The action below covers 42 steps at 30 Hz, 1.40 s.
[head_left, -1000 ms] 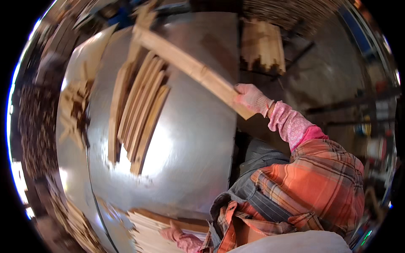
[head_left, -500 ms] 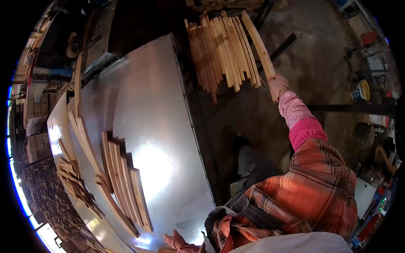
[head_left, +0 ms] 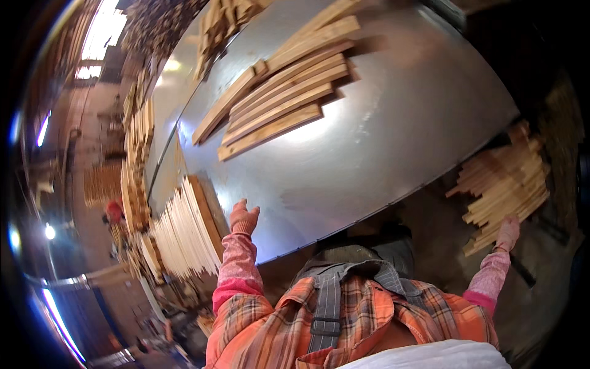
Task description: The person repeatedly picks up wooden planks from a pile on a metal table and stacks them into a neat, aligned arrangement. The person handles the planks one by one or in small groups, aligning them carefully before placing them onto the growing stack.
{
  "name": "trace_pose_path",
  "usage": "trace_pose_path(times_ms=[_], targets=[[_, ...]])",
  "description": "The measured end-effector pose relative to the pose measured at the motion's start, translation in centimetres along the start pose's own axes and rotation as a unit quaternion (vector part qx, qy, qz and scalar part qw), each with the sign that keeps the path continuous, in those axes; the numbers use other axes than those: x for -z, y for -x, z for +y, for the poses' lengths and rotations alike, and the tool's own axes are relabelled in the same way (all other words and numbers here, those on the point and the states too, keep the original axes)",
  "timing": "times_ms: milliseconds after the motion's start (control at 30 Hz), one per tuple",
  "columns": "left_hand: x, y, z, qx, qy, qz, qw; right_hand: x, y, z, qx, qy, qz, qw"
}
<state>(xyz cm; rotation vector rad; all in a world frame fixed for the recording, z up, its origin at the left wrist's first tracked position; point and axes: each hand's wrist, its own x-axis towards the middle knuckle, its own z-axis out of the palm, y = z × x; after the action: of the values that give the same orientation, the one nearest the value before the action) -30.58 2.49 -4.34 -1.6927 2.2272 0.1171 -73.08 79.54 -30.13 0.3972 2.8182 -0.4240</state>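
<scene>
My left hand is held over the near left part of the shiny metal table, holding nothing, its fingers partly stretched and apart. Close by on its left is a row of pale wooden strips set close together. At the far right my right hand is at the near edge of a stack of wooden strips, beyond the table. Motion blurs its fingers, so whether they grip a strip is hidden. Farther up the table lies a fanned group of wooden strips, overlapping one another.
More wood pieces lie at the table's far left side, past a seam in the metal. A dark bar sticks out under the right-hand stack. Rough stacked wood stands at the back left.
My view has swung left, so the table now fills the middle. The strip held out in my right hand no longer shows apart from the stack. My left hand now shows farther up the picture.
</scene>
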Motion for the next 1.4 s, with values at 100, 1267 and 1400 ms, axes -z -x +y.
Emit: trace_pose_path(times_ms=[100,1267,1400], targets=[[-2.9,2.6,-7.3,0.048,0.092,0.024,0.994,7.5,4.0,-23.7,0.205,-0.117,0.066,0.970],[-3.9,-22.6,-8.4,0.225,0.636,0.023,0.738,-12.1,53.3,-81.6,0.631,0.270,-0.550,0.476],[-4.3,-19.6,-8.9,0.234,0.474,0.041,0.848,-6.1,45.7,-90.1,0.687,0.221,-0.216,0.658]])
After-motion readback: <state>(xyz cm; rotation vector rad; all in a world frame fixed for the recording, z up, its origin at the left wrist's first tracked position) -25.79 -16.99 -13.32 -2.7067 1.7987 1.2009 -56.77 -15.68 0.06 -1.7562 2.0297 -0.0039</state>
